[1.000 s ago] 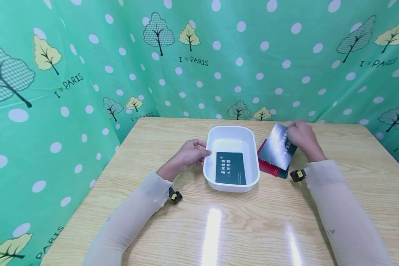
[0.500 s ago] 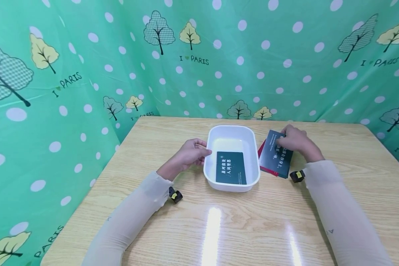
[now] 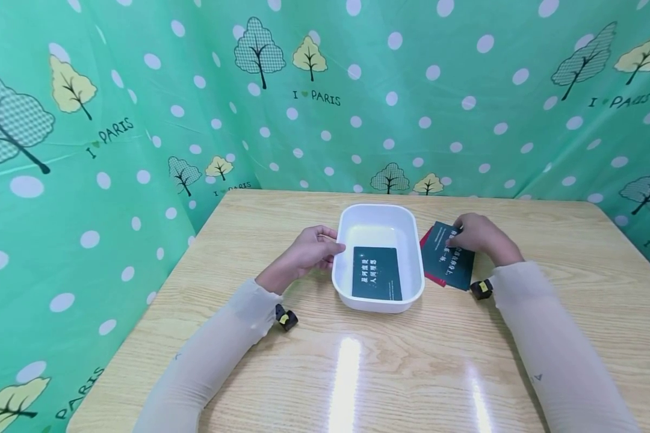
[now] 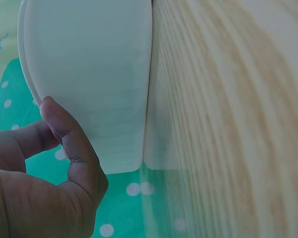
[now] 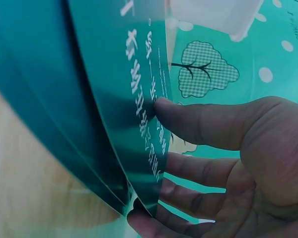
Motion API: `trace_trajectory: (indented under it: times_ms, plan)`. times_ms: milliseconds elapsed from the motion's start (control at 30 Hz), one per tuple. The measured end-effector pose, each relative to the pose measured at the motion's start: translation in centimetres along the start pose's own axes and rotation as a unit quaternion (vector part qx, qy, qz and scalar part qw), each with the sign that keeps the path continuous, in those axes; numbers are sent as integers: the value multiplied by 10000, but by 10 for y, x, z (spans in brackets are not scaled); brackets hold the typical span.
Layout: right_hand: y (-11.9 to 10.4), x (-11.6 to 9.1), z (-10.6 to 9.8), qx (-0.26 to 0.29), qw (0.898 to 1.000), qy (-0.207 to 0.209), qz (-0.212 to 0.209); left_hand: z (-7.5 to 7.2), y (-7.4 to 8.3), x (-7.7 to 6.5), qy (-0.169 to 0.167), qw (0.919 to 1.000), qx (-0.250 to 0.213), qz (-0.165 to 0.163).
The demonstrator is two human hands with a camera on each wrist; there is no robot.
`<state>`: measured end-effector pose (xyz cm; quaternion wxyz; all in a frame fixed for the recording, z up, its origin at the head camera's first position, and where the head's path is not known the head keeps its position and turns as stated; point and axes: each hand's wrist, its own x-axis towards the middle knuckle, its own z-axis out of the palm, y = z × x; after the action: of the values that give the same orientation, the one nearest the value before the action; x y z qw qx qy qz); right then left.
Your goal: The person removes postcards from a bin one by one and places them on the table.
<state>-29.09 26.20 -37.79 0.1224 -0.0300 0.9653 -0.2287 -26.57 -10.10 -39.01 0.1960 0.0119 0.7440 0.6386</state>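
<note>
A white plastic basin (image 3: 369, 233) stands on the table, with a dark green card (image 3: 377, 284) lying flat inside toward its near end. My left hand (image 3: 310, 249) holds the basin's left rim between thumb and fingers; the left wrist view shows the thumb (image 4: 72, 134) at the edge of the basin wall (image 4: 94, 94). Right of the basin, my right hand (image 3: 482, 234) pinches a dark green card (image 3: 455, 269) with white writing. In the right wrist view this card (image 5: 114, 84) is tilted up, apart from other dark cards (image 5: 39, 99) below it. A red card (image 3: 432, 278) peeks out underneath.
The wooden table (image 3: 401, 367) spreads around the basin and cards, with light glare at the front. A green polka-dot curtain (image 3: 346, 138) rises along the back and left edges.
The card in my right hand has come down and toward me, from raised and glaring to lower over the pile. My right hand has moved slightly nearer. The left hand and basin have stayed put.
</note>
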Motion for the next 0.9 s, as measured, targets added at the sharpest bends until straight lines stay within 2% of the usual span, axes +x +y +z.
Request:
trace_trajectory:
  times_ms: [367, 600, 667, 800, 900]
  plan:
    - [3, 2, 3, -345, 9994, -28, 13, 0, 2, 1, -86, 9999, 46, -118]
    - [3, 2, 2, -317, 9995, -43, -16, 4, 23, -22, -182, 9996, 125, -156]
    - [2, 2, 1, -313, 9995, -59, 5, 4, 24, -23, -172, 9997, 111, -152]
    - [2, 2, 0, -376, 9993, -52, 7, 4, 24, -22, -169, 9997, 102, -148]
    - [3, 2, 0, -405, 9992, -28, -15, 2, 16, -13, -183, 9997, 88, -155]
